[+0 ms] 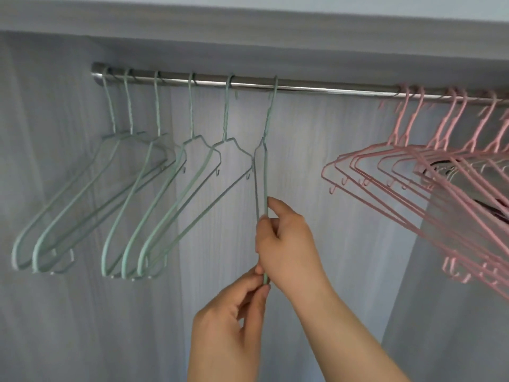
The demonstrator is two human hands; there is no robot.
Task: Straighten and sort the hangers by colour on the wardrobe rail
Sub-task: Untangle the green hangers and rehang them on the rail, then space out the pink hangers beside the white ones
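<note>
A steel rail point(316, 88) runs across the wardrobe. Several mint-green hangers point(154, 199) hang along its left half, spread apart. Several pink hangers point(407, 186) hang bunched at the right end. One more green hanger point(261, 172) hangs near the rail's middle, turned edge-on to me. My right hand point(286, 244) grips its lower part, thumb and fingers curled round the wire. Just below, my left hand point(234, 312) pinches the bottom tip of the same hanger between thumb and fingers.
The grey wood-grain back panel point(316, 161) of the wardrobe lies behind the hangers. A grey top board point(248, 28) sits just above the rail. A stretch of bare rail separates the green and pink groups. Something dark shows behind the pink hangers point(440, 166).
</note>
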